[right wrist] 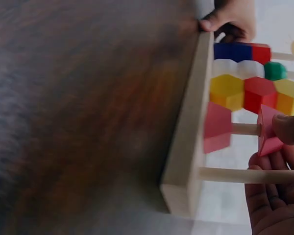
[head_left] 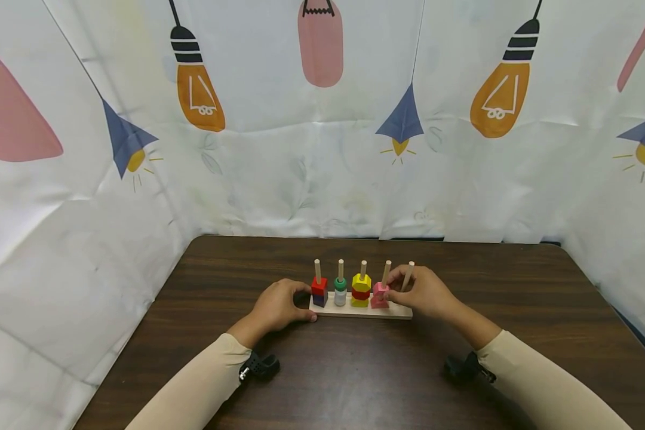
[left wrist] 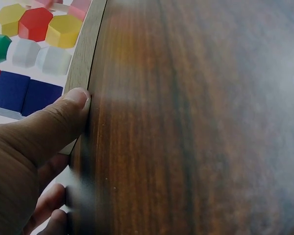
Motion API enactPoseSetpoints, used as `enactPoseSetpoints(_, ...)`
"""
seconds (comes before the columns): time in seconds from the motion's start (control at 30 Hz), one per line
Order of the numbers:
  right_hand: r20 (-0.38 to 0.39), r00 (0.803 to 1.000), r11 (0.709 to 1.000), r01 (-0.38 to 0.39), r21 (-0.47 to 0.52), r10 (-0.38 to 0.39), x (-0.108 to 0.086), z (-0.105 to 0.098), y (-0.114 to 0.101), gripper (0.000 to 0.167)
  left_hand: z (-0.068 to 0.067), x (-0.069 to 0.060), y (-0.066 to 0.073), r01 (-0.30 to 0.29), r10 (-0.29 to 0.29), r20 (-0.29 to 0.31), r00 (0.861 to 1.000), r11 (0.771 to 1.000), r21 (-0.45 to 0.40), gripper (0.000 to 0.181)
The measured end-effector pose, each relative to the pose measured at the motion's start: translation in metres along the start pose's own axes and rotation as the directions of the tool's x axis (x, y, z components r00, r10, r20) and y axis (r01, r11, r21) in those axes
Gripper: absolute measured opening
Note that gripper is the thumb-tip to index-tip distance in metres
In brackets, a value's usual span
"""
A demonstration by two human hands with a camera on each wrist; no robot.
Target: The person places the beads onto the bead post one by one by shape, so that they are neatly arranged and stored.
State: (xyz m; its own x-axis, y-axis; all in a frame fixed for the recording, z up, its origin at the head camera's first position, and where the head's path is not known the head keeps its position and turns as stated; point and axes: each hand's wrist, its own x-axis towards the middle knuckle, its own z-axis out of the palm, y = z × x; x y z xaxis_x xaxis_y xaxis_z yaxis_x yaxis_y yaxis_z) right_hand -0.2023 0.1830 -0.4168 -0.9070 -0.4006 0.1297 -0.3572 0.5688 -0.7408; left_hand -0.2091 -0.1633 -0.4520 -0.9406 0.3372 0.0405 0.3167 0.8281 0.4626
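A wooden peg stacker base (head_left: 361,312) with a row of upright pegs lies on the table. My left hand (head_left: 277,306) grips its left end, the thumb (left wrist: 73,103) on the front edge. With thumb and fingers my right hand (head_left: 429,292) pinches a pink block (right wrist: 267,129), which sits around the fourth peg. A gap shows between it and a lower pink block (right wrist: 217,127) against the base. The bare rightmost peg (right wrist: 225,175) passes in front of the right hand's fingers in the right wrist view.
Other pegs carry a red block (head_left: 319,285) over blue, a green bead (head_left: 340,285) over white ones, and a yellow block (head_left: 361,282) over red and yellow. Dark wooden table (head_left: 355,370) surrounds the base; a patterned white curtain (head_left: 312,179) hangs behind.
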Motion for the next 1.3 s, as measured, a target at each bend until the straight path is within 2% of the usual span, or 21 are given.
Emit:
enactPoseSetpoints(0.2,0.028,0.999,0.999,-0.039,0.02,0.038,0.001,0.009,0.009,0.015,-0.001,0.001,0.001,0.0,0.0,-0.002,1.0,1.0,0.002,0.054)
enactPoseSetpoints(0.7,0.032,0.999,0.999,-0.03,0.02,0.03,0.001,0.013,0.013,0.018,-0.003,0.001,0.002,-0.008,0.008,0.009,1.0,1.0,0.025,0.057)
enactPoseSetpoints(0.9,-0.004,1.0,1.0,-0.016,0.0,0.016,-0.007,0.007,0.015,0.027,-0.004,0.0,0.001,-0.016,0.015,0.019,1.0,0.999,0.04,0.058)
enactPoseSetpoints(1.03,-0.03,1.0,1.0,0.002,-0.031,-0.003,-0.018,-0.001,0.018,0.026,-0.004,0.001,-0.001,-0.028,0.026,0.022,0.999,0.998,0.058,0.059)
enactPoseSetpoints(1.3,-0.138,0.99,1.0,-0.01,-0.007,0.009,-0.041,-0.026,0.025,0.046,-0.005,0.0,-0.002,-0.019,0.018,0.02,1.0,0.999,0.05,0.062)
